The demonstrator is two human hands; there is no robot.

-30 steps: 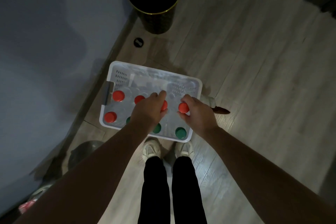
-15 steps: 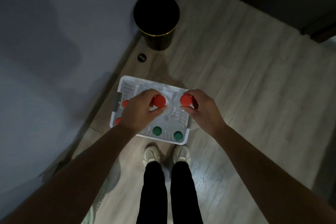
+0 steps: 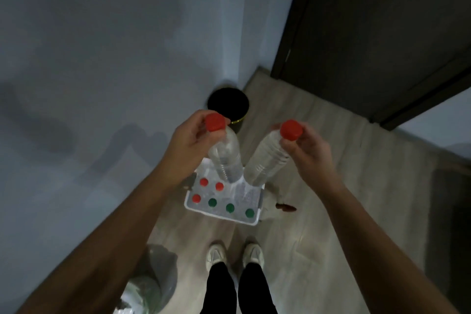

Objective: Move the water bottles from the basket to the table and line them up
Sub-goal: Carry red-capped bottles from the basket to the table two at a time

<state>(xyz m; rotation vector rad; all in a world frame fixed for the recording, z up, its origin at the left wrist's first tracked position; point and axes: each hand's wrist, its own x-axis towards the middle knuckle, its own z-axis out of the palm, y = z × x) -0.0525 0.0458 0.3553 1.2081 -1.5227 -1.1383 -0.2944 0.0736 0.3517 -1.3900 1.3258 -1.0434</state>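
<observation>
My left hand [image 3: 188,145] pinches bottle [image 3: 225,158] by cap, right hand [image 3: 309,153] second bottle [image 3: 267,160]; both now lifted clear above basket [image 3: 260,205] on floor [image 3: 331,186]. Six stay inside. No counter in view; carry next.

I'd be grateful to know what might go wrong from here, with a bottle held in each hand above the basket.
1. The left hand and right hand pinch the left bottle and right bottle only near their red caps; either might slip and drop onto the six bottles in the basket.
2. The hanging bottles tilt so their bases nearly meet, and could knock together.
3. The basket lies just ahead of the shoes: a possible trip hazard.
</observation>
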